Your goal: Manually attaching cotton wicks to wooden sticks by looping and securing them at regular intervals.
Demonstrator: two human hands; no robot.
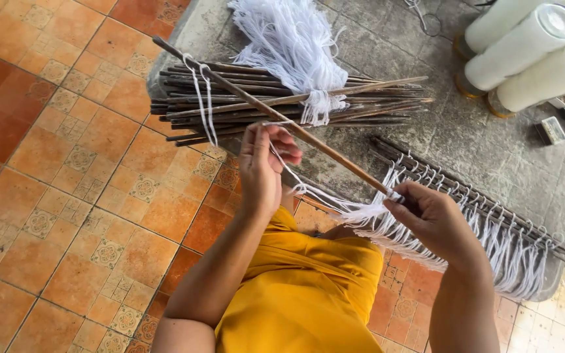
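Stick [276, 117], long axis diagonal: right hand [429, 219] grips its near end; left hand [263, 167], nearer mid-stick, pinches a white string [308, 193] just below it.

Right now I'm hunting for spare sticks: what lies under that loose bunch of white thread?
Under the white thread bunch lies a pile of dark sticks on the grey slab. The stick parts beneath it are covered.
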